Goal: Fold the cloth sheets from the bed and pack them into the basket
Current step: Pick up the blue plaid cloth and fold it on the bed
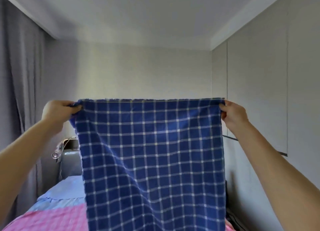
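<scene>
Here a blue woven cloth sheet with a white grid check (152,152) is being held up and spread out in front of the head camera, above the bed (57,196). Its upper left corner is being pinched by the left hand (58,110), with the fingers curled round the bunched edge, and its upper right corner is being gripped in the same way by the right hand (232,112). The top edge is being kept stretched nearly level between the two hands, while the rest is being left to hang freely down past the bottom of the frame, in front of a pink checked cover (46,218) and a pale blue sheet (65,187) lying on the bed.

The basket is not being shown, so where it stands cannot be told.

As a judgement, a crooked fold is being risked: diagonal slack is being carried across the hanging cloth, and corners brought together unevenly would be left misaligned. A slipped pinch would let one corner drop onto the bed.

No brand, label or readable writing is being shown anywhere.
</scene>
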`<move>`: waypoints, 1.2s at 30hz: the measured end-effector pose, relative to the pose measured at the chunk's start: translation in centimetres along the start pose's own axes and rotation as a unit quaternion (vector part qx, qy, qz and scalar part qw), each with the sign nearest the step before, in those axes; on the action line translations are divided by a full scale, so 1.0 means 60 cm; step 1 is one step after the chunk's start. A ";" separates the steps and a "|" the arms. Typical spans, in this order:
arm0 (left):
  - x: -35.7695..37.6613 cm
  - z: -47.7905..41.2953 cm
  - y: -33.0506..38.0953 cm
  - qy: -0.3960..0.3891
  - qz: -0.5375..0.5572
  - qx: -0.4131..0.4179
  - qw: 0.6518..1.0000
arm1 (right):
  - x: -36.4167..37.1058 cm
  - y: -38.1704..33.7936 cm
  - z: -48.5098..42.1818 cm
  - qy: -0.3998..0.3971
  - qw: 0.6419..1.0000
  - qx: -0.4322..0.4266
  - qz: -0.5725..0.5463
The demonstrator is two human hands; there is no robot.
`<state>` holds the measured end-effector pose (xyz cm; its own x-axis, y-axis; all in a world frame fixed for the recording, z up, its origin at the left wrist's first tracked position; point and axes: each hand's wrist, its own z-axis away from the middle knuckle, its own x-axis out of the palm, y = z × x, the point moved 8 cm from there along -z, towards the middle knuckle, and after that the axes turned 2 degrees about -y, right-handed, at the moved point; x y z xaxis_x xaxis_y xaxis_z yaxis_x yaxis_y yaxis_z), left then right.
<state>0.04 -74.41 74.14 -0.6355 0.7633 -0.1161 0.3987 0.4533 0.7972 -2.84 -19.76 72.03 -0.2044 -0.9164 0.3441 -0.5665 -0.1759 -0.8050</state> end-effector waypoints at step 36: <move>0.052 -0.362 -0.147 0.118 0.223 0.033 0.967 | 0.377 0.211 -0.357 -0.061 0.996 -0.036 -0.050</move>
<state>-19.82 -86.03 79.64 -0.5205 0.7673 0.3746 0.7039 0.1372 0.6969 -31.75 -35.04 79.98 -0.0474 -0.9331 0.3564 -0.6354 -0.2471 -0.7316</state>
